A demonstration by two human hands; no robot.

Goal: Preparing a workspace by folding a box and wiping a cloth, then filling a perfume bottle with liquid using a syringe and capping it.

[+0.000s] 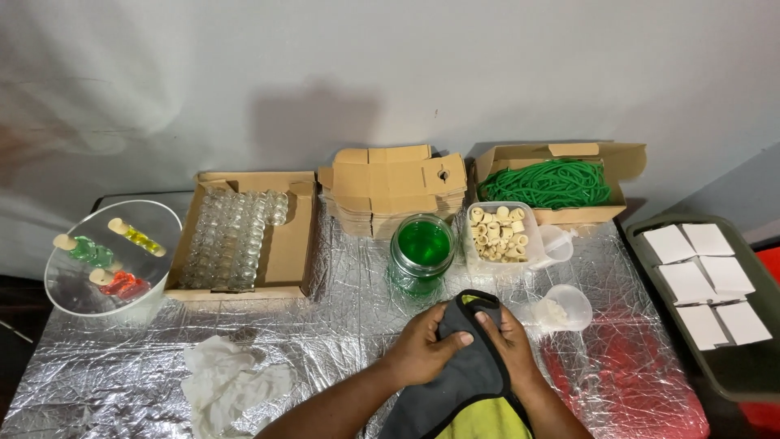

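**Hands on a dark cloth over a foil-covered surface**

A crinkled foil surface (341, 325) stands against a pale wall. Closest in, the left hand (422, 351) and right hand (508, 341) sit close together, both clamped on a grey cloth with a yellow lining (463, 374). A crumpled white tissue (223, 378) lies left of the left hand. Just beyond the hands stands a jar of green liquid (422, 248), with a tub of corks (497, 234) right of it. Farther off sit a box of small glass bottles (240, 236) and a box of green cord (552, 183).
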